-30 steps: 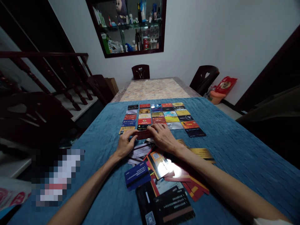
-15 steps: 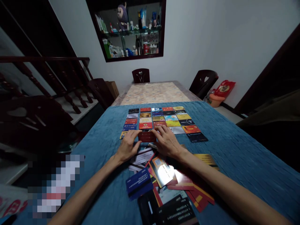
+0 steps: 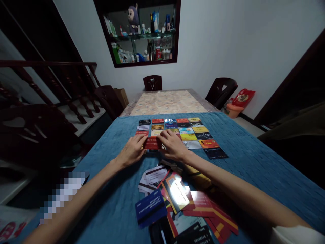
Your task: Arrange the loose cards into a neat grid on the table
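Between my two hands a red card point(image 3: 152, 143) with pale lettering is held up by its short edges. My left hand point(image 3: 132, 149) is closed on its left end, and my right hand point(image 3: 173, 144) pinches its right end. The card is above the near left part of a grid of cards in several columns, covering some of them. A yellow card point(image 3: 189, 137) and a silvery card point(image 3: 192, 145) lie right of my right hand. Below my wrists is a loose heap with a blue card point(image 3: 150, 207), a white card point(image 3: 156, 174) and a glaring gold card point(image 3: 177, 195).
A blue cloth point(image 3: 104, 189) covers the near part of the table, with bare patterned tabletop point(image 3: 162, 101) beyond. Dark chairs point(image 3: 220, 91) stand around it. At the left edge lies a pixelated object point(image 3: 64, 195). A black card point(image 3: 215, 153) ends the right column.
Both hands have moved left with the red card, which now shows its lettering more brightly. My right forearm has shifted too, uncovering more of the heap.
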`<state>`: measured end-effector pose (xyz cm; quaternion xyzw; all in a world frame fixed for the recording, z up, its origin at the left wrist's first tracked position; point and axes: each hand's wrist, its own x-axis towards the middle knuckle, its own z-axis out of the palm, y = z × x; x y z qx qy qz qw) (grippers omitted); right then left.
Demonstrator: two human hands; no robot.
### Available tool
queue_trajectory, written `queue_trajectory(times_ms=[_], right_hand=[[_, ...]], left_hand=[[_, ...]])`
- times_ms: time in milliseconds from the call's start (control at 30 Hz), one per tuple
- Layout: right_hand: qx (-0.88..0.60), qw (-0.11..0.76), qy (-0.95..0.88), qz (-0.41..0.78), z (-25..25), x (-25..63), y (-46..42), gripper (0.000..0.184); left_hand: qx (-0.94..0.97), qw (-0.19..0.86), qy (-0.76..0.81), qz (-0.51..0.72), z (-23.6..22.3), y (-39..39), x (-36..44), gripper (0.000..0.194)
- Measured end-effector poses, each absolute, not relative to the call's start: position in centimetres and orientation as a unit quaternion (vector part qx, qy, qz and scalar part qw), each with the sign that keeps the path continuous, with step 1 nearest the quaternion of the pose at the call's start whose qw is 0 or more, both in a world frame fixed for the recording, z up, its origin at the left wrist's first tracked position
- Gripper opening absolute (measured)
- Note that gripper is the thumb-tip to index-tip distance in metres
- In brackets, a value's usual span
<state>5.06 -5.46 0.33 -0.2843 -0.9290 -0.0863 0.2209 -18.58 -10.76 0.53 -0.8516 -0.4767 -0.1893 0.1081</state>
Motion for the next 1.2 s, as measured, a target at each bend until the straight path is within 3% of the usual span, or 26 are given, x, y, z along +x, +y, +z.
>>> queue_trajectory(times_ms=[333,567,1200], right_hand=[[-0.284,0.214,-0.933,-0.046,1.2,1.0,-0.3,0.050],[-0.301,0.219,-0.928,0.013,0.7,-1.5,1.8,0.023],[-0.373,0.138,-0.916,0.054,-1.7,-4.6,4.4,0.029]], left_hand=[[-0.835,0.110,-0.528,-0.114,3.4,-6.9,-22.0,0.045],[-0.828,0.086,-0.549,-0.077,3.3,-4.2,-23.9,0.039],[-0.813,-0.029,-0.573,-0.100,-0.7,0.1,-26.8,0.030]])
